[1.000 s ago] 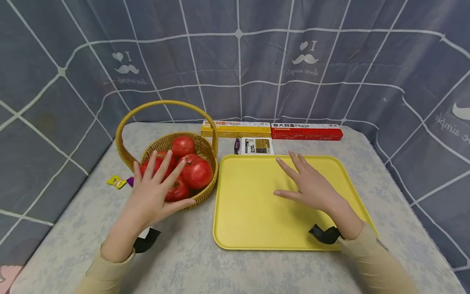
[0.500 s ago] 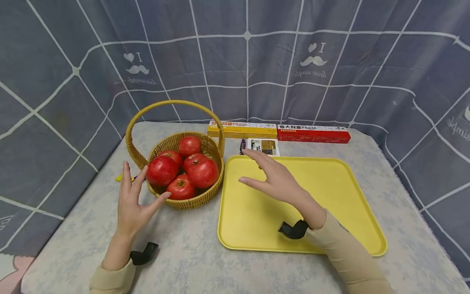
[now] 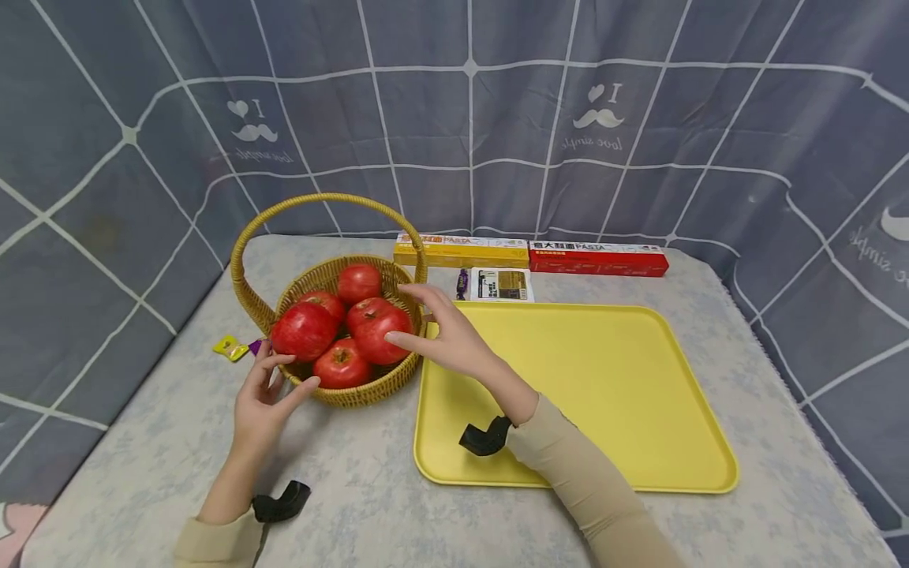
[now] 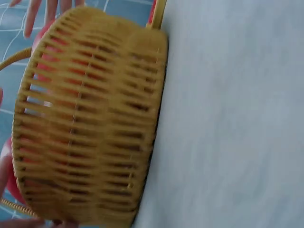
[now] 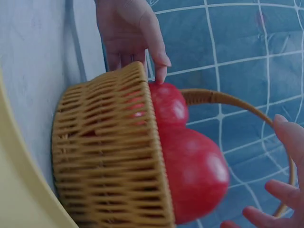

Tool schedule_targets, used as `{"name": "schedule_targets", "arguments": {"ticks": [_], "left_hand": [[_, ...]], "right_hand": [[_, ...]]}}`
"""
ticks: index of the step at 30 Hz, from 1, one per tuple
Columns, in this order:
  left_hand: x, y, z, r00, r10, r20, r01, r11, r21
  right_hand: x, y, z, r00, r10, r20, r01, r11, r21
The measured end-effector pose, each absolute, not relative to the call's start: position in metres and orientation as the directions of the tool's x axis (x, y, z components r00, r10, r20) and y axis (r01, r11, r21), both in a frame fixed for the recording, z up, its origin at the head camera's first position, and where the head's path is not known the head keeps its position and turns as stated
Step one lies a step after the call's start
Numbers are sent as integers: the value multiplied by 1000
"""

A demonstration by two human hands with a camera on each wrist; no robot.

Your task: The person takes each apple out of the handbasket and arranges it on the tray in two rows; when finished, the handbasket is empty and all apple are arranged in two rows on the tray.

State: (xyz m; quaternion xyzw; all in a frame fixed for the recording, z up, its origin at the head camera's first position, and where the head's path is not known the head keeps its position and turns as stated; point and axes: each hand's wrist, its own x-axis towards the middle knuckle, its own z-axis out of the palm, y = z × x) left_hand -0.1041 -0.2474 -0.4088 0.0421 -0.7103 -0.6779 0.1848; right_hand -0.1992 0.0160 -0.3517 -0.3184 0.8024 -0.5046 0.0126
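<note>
A round wicker basket [image 3: 369, 391] with a tall arched handle stands on the left of the table. Several red pomegranates [image 3: 305, 331] fill it. My left hand [image 3: 259, 406] is at the basket's front left rim, fingers loosely bent and thumb held apart. In the right wrist view the left hand [image 5: 130, 28] has its fingertips right at the rim and a pomegranate [image 5: 168, 104]. My right hand [image 3: 450, 335] reaches over the basket's right rim from the tray side, thumb and fingers spread beside the largest pomegranate [image 3: 381, 330]. Neither hand grips anything.
A yellow tray [image 3: 568, 394] lies right of the basket. Behind stand a yellow pasta box [image 3: 461, 253] and a red pasta box [image 3: 596, 260], with a flat white packet [image 3: 501, 285] and a purple candy [image 3: 462, 285] before them. A yellow candy [image 3: 230, 348] lies left.
The right hand has moved left from over the tray to the basket's right rim. The left hand has drawn back from over the pomegranates, then come in at the basket's front left rim.
</note>
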Motion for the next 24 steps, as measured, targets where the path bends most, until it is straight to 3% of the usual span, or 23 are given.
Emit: {"name": "schedule_targets", "arguments": {"ticks": [10, 24], "left_hand": [[-109, -247, -414, -925, -362, 111, 103, 43, 994], [-111, -248, -413, -930, -360, 69, 55, 50, 997]], "right_hand": [[-199, 1, -368, -828, -496, 261, -487, 406, -774], [-211, -8, -392, -748, -570, 340, -629, 446, -637]]}}
